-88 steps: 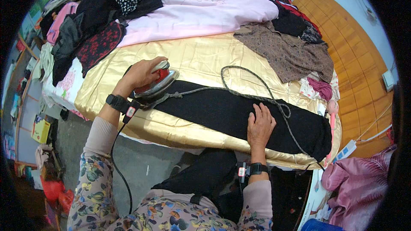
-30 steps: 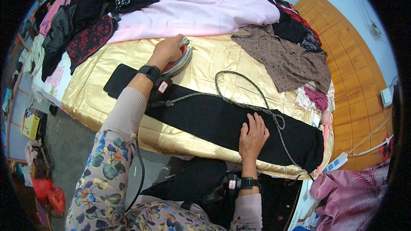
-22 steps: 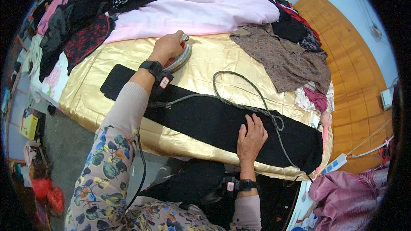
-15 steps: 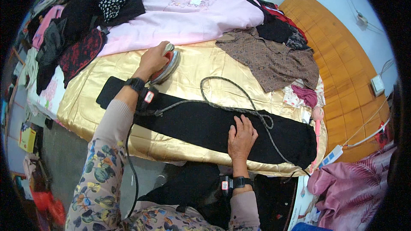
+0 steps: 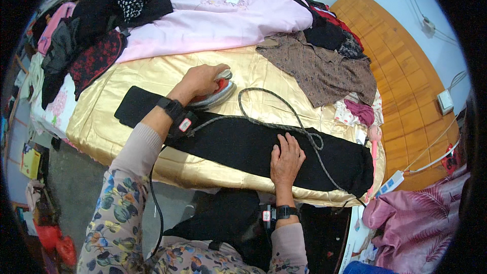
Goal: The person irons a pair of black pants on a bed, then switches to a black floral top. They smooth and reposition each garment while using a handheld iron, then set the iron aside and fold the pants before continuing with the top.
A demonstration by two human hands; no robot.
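Note:
A pair of folded black trousers (image 5: pixel 238 139), or a long black garment like it, lies stretched across the gold satin cover (image 5: pixel 157 71). My left hand (image 5: pixel 203 80) is wrapped round the handle of a red and silver clothes iron (image 5: pixel 219 95), just beyond the garment's far edge. Part of the iron is hidden by my hand and wrist. My right hand (image 5: pixel 287 160) rests on the black fabric with its fingers stretched out, holding nothing. The iron's grey braided cord (image 5: pixel 274 96) loops over the cover and across the garment.
A pink embroidered cloth (image 5: pixel 203 25) and dark clothes (image 5: pixel 96 15) lie at the far side. To the right are a brown patterned shirt (image 5: pixel 324 68), a wooden headboard (image 5: pixel 393 81), a pink stick-like thing (image 5: pixel 375 144) and a white power strip (image 5: pixel 390 183).
My left hand has moved the iron to the right and a little nearer, and the iron has turned more sideways. My right hand has stayed in place on the black fabric.

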